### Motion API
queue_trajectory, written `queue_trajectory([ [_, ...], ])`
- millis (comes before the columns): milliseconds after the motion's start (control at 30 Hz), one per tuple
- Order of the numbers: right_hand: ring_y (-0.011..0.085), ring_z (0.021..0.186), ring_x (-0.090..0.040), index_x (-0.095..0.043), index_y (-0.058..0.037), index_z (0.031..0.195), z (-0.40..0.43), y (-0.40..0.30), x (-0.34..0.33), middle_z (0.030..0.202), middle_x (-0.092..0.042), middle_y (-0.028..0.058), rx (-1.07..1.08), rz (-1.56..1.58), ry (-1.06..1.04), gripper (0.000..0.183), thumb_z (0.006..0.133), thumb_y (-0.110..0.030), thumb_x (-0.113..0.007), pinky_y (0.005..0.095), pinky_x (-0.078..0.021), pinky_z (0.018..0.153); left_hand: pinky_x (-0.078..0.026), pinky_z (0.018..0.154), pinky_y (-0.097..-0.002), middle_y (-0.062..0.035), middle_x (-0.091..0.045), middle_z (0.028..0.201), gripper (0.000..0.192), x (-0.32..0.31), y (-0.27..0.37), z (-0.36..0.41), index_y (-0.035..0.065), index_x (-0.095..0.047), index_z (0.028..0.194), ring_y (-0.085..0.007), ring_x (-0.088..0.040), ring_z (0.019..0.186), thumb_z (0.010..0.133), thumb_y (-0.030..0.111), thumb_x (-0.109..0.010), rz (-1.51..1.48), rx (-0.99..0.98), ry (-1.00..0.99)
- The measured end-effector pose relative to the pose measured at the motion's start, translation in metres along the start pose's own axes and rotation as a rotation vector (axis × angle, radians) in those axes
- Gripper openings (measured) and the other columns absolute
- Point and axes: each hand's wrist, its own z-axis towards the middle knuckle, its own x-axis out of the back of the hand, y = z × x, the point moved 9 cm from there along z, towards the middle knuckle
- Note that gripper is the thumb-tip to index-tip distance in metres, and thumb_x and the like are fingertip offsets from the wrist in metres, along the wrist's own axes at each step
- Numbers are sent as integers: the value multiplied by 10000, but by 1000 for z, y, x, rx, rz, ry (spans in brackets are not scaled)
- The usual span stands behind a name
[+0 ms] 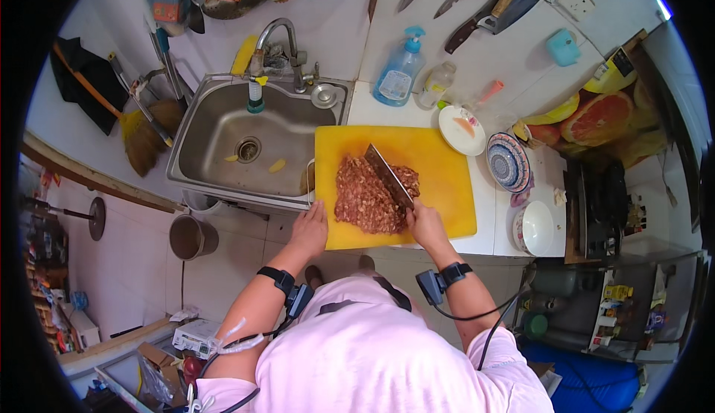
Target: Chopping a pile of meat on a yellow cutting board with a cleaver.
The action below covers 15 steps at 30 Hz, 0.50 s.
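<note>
Minced meat (363, 195) lies spread on a yellow cutting board (441, 206), which reaches over the sink's right edge. A cleaver (386, 174) stands with its blade in the meat, slanting from upper left to lower right; my right hand (427, 224) is closed round its handle, at the board's near edge. My left hand (310, 226) rests against the board's lower left edge, fingers extended and touching it, not wrapped round anything that shows. The underside of that hand is hidden.
A steel sink (212, 128) with a faucet (290, 50) adjoins the board's left side. Behind the board stand a blue soap bottle (396, 75) and a glass jar (437, 84). To the right are a small plate (472, 142), patterned bowls (507, 161) and a white bowl (536, 228). Knives (486, 13) hang above.
</note>
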Motion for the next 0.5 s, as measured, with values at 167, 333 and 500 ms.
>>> queue_trajectory([
  [167,406,590,-558,-522,-6,838,-3,0,16,600,-555,212,-120,131,56,120,828,-122,-550,479,-435,538,-265,1056,-389,-152,-284,1429,479,-3,-1,-3,-37,-383,1295,-240,-258,1335,835,92,-414,-14,-4,-28],
  [333,403,625,-574,-519,-6,868,1,2,20,628,-569,223,-93,126,-20,136,837,-137,-535,501,-438,565,-273,1053,-390,-155,-271,1435,476,2,-1,-4,-36,-373,1301,-236,-245,1341,840,82,-389,-18,3,-23],
  [500,407,606,-563,-524,-4,855,1,20,16,634,-575,216,-89,35,53,136,834,-137,-539,493,-432,550,-253,1065,-388,-154,-258,1440,481,2,2,-2,-35,-357,1313,-237,-240,1343,845,75,-375,-34,18,-48],
])
